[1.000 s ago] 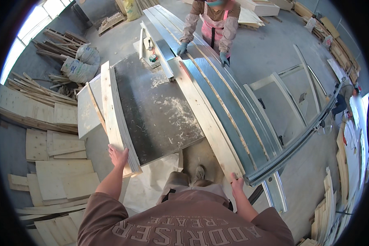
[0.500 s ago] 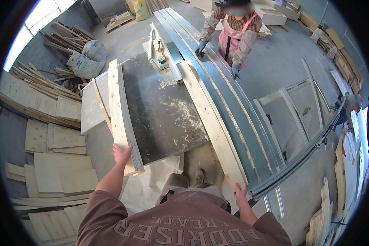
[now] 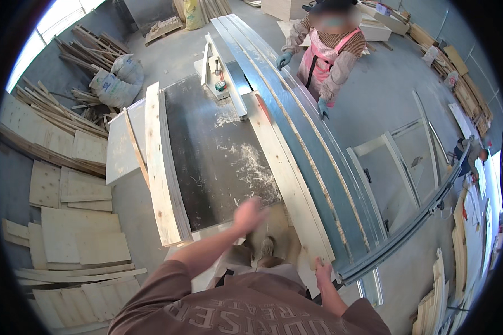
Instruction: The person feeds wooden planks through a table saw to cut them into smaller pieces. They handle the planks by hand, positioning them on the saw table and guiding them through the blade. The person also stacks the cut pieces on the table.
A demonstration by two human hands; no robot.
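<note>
Dark, worn tabletop (image 3: 198, 162), seen from above, w/ pale shavings (image 3: 257, 170) scattered on its R half; all places below run from this tabletop. Along its R edge lies a long pale board (image 3: 291, 184), near end jutting past the tabletop's front. The wearer's R hand (image 3: 323, 273) has that end, thumb up top, fingers mostly hidden; prob. gripped there b/c the overhang leaves room to get round it & steady it.

L hand (image 3: 250, 215) is over the tabletop's front edge, blurred, well apart from the board. Can't tell if it's spread or curled; nothing visible in it.

Along the tabletop's L edge: stack of pale boards (image 3: 156, 162), ends roughly level, prob. laid so to be w/in easy reach & leave the middle free. A thin wood strip (image 3: 134, 142) leans just L of it.

R of the tabletop, beyond the board: long blue-grey metal bed (image 3: 335, 184) w/ two wood-coloured lines running its length. At the tabletop's far R corner, a metal bar (image 3: 238, 102) & a small green tool (image 3: 221, 86), perhaps parked there to stay clear of the boards.

Far R of the tabletop, across the metal bed, a co-worker (image 3: 321, 61) in pink apron, gloved hands apart, nothing seen in them.
</note>
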